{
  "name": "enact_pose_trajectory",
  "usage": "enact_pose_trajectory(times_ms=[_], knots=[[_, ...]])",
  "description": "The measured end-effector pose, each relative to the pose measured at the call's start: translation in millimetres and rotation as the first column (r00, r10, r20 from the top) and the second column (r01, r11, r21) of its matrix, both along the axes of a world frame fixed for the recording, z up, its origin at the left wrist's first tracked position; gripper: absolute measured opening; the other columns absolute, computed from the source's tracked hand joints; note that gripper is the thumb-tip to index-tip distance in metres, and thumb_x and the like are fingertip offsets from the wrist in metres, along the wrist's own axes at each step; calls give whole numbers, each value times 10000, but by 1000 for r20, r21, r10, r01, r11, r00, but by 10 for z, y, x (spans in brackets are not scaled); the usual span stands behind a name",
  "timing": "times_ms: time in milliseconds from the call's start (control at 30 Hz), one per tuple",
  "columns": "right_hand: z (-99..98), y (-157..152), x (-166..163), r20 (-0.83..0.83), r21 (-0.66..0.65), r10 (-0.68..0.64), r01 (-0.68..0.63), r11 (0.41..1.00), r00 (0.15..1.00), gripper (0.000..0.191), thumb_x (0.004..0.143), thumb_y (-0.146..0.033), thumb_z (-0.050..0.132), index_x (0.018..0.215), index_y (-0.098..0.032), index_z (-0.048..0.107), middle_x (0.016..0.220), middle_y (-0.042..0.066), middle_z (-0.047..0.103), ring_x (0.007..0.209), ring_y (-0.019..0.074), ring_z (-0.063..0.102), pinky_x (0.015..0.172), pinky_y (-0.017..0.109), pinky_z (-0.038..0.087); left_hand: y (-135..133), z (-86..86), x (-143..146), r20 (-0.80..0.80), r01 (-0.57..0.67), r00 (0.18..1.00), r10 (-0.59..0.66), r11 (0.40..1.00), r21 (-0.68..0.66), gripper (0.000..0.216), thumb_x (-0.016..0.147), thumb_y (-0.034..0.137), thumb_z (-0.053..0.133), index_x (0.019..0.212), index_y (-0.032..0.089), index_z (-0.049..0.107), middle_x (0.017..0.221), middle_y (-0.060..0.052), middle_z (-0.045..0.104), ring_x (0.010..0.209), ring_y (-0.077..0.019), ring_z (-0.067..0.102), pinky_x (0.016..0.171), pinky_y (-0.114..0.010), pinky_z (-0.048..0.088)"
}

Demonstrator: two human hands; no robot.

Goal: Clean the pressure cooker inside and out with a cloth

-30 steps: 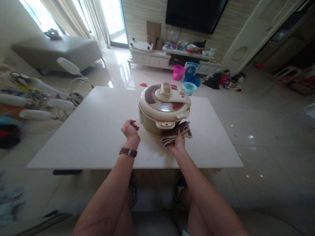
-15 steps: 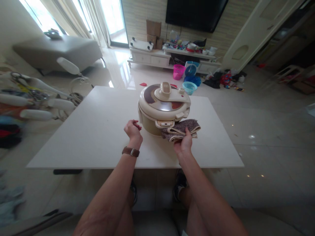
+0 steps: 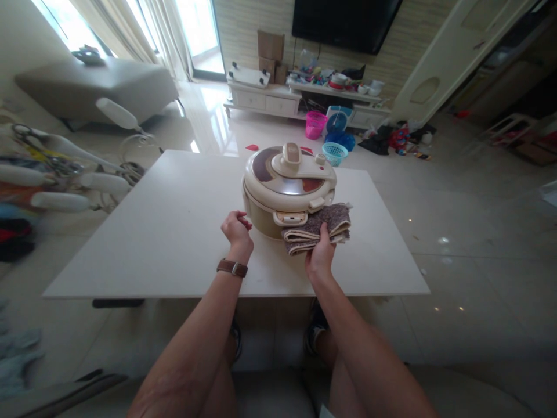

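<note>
A cream electric pressure cooker (image 3: pixel 272 200) with a shiny lid stands on the white table (image 3: pixel 174 232). My right hand (image 3: pixel 321 252) grips a folded brown cloth (image 3: pixel 331 219) with pale edging, thumb on top and fingers underneath. The cloth is at the cooker's front right, beside the small front catch; whether they touch I cannot tell. At the cooker's front left, my left hand (image 3: pixel 237 231) is closed, its fingers curled in, and nothing shows in it. A brown-strapped watch (image 3: pixel 232 267) is on that wrist.
Beyond the table, a pink basket (image 3: pixel 315 125) and a light-blue basket (image 3: pixel 335 153) stand on the floor before a white TV cabinet (image 3: pixel 281 104). A white-armed metal frame (image 3: pixel 115 113) with clutter is close to the table's left edge. A grey bench (image 3: pixel 100 87) stands farther back.
My right hand has moved slightly left with the cloth, and the cloth's folds now face me more. My left hand has barely moved and stays closed. The cooker stays in place.
</note>
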State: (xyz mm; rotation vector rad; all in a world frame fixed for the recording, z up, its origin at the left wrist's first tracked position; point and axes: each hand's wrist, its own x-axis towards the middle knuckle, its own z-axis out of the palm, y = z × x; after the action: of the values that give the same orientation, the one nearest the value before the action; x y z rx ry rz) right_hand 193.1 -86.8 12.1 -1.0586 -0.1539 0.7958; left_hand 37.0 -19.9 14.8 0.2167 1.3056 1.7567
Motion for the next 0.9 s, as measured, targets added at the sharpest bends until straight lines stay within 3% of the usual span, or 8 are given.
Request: enact_pose_trajectory(times_ms=[100,200,400,533,700,800,900], knots=[[-163,-68,-138,114,-55,45,-38,998,992,582,846,-423,751,1365,-184,643,1413,76,685,1332,188,631,1173,382,477,-8,-1,23,-2,10,1000,-10,1000,-2,93,668,209,561,585,168,571,474,68,416,417,-71,393,435,-202,307],[-306,-102,-228,127,-122,105,-90,988,986,568,851,-433,747,1356,-192,652,1402,75,693,1316,186,640,1141,371,498,-7,-9,31,-8,8,1000,-8,1000,-7,94,669,208,558,585,169,569,476,70,407,414,-70,385,433,-202,299],[-439,44,-76,6,-225,163,-157,962,987,344,929,-344,654,1235,-192,700,1092,41,807,1035,175,754,896,306,616,2,-23,-22,-19,1,1000,-1,1000,-11,87,671,217,557,598,170,568,480,66,411,420,-73,383,428,-204,306],[-379,122,-91,-231,-308,103,-173,935,967,195,964,-230,599,1129,-202,700,940,-1,807,818,146,756,781,268,627,12,0,-72,-23,-11,1000,10,1000,-29,83,671,213,556,597,176,551,487,63,412,427,-75,387,433,-204,318],[-184,119,-197,-429,-254,84,-210,944,900,185,1013,-192,507,1080,-213,678,901,-6,799,807,136,759,795,286,641,22,43,-95,-22,-27,999,26,999,-24,85,679,214,549,602,178,543,496,65,402,427,-74,393,434,-205,322],[-39,115,-151,-453,-231,77,-200,952,888,169,1001,-182,513,1048,-210,674,880,-2,796,801,139,760,761,288,649,13,50,-87,-21,-29,999,29,999,-31,87,681,221,547,604,184,530,503,67,397,425,-73,390,434,-204,320],[84,111,-54,-367,-180,75,-150,972,927,167,963,-200,569,1088,-191,680,929,13,803,819,148,764,745,287,649,-2,45,-81,-10,-21,1000,21,999,-31,85,679,225,554,607,185,533,505,68,398,427,-72,388,437,-201,314]])
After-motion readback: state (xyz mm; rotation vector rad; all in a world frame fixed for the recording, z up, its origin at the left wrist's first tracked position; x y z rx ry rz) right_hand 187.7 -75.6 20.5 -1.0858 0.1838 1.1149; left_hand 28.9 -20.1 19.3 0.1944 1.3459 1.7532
